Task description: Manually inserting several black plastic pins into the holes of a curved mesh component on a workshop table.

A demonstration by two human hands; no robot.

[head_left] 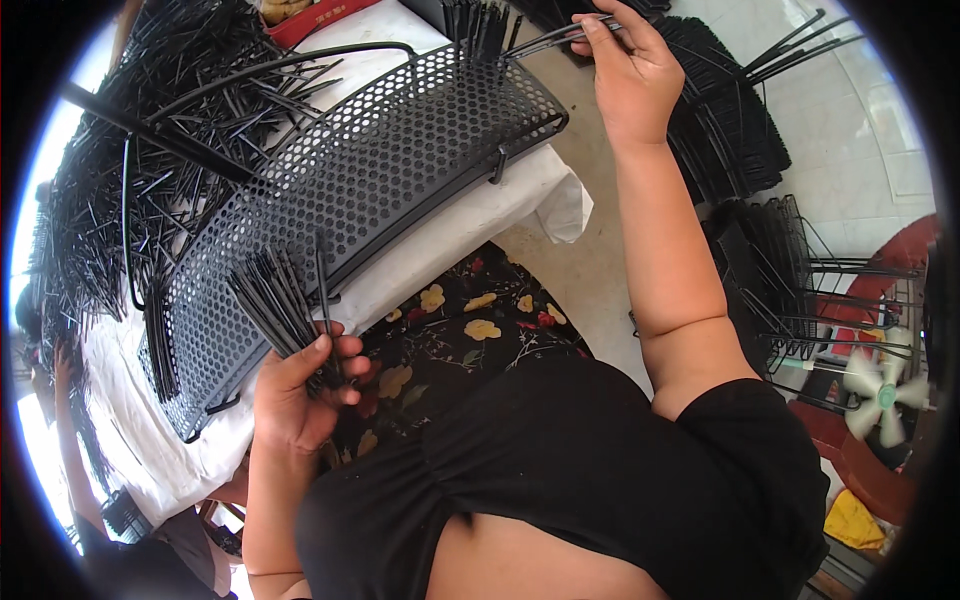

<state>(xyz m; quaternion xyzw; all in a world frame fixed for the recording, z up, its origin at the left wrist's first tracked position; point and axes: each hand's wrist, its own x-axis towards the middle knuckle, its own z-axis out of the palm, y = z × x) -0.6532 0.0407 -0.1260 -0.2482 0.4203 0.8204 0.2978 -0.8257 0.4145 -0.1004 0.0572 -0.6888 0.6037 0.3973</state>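
Note:
A curved black perforated metal rack [370, 165] lies slantwise in front of me on a white-covered table. My left hand [300, 390] is closed around a bundle of thin black strips [272, 305], which fans out over the rack's near edge. One strip stands apart from the bundle near the thumb. Up at the right, beyond the rack's far corner, my right hand [635, 80] pinches a few thin black strips [560, 38] between thumb and fingers. Their other ends reach toward a cluster of upright strips [478, 30] at the rack's far end. More strips [160, 345] hang at its left end.
A large tangled pile of black strips [170, 200] covers the table's far left. A red container [318, 18] sits at the back. Stacked black racks [725, 110] and wire frames [770, 270] stand right, near a fan [885, 395]. Another person's arm [75, 440] shows at left.

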